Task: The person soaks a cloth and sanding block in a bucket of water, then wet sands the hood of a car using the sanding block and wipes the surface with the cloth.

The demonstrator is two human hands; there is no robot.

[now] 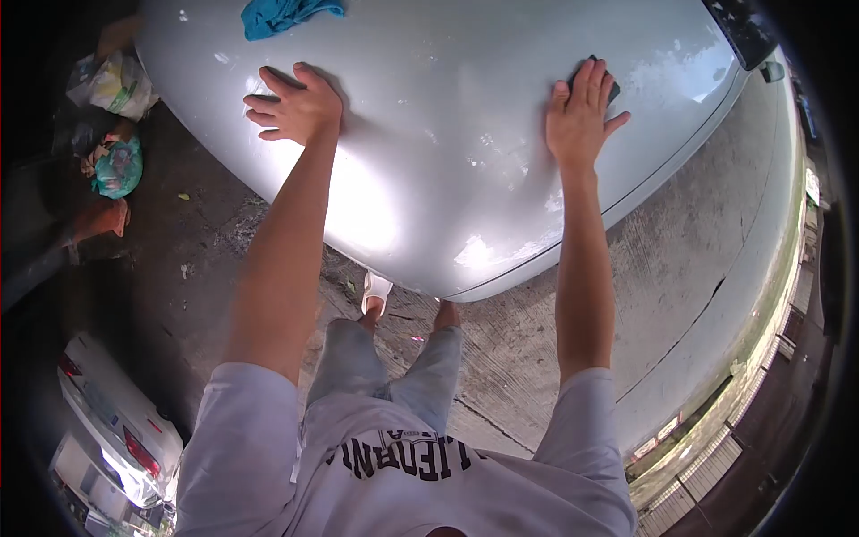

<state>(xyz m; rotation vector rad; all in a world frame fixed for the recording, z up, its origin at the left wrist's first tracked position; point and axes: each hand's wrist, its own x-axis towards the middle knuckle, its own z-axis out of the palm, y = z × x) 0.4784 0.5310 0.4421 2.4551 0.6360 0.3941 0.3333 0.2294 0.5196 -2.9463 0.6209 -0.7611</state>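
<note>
The broad silver-white car hood [429,107] fills the upper middle of the view, with bright glare on it. My left hand [300,106] lies on the hood's left part, palm down with fingers spread, holding nothing. Farther right, my right hand [580,121] presses a small dark pad [612,89] against the paint. Most of that pad is hidden under the fingers, so its exact kind cannot be made out. A crumpled blue cloth [284,16] rests on the hood, beyond my left hand.
Plastic bags [116,166] lie on the ground at the left. Lower left stands another white car [121,421]. Dark glass [741,31] and a side mirror [771,70] are at the upper right. Concrete ground [662,295] runs along the car's right side.
</note>
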